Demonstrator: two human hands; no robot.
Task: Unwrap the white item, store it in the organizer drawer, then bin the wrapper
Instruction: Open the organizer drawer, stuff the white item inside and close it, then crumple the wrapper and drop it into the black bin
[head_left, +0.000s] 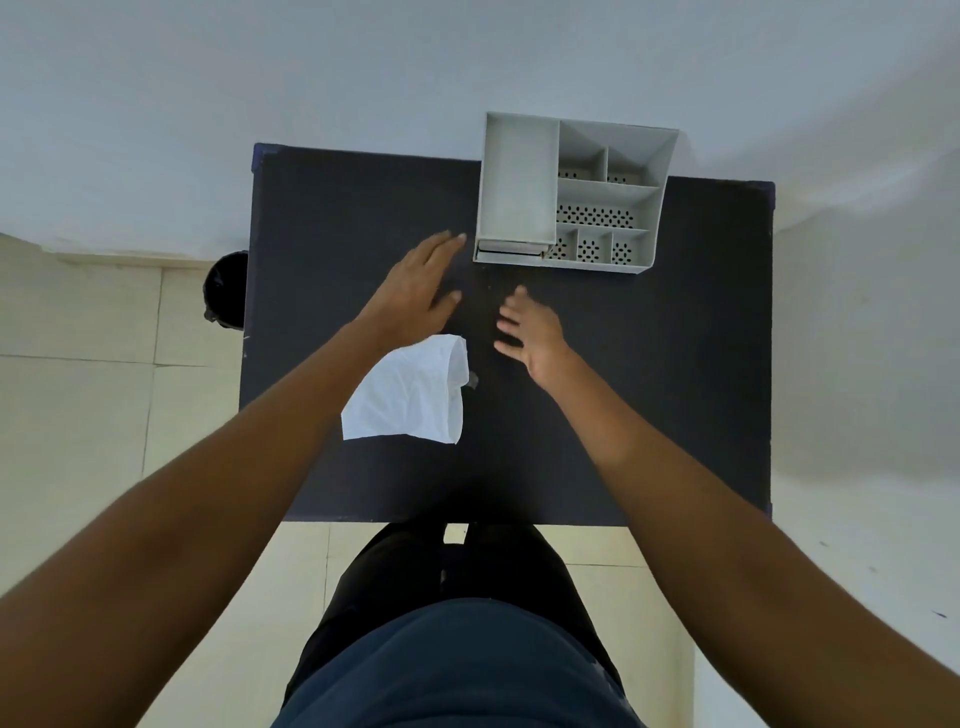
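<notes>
A white wrapper (410, 397) lies flat and crumpled on the dark table (649, 389), partly under my left forearm. A grey organizer (571, 192) with several compartments stands at the table's far edge; its small drawer (511, 248) sits at the bottom left front, with a pale strip showing at its front. My left hand (421, 291) hovers with fingers spread, fingertips just left of the drawer, holding nothing. My right hand (530, 332) is open too, palm down, a little in front of the organizer. The white item itself is not visible.
A black bin (226, 288) stands on the tiled floor beside the table's left edge. A white wall runs behind the table. My legs and torso are at the table's near edge.
</notes>
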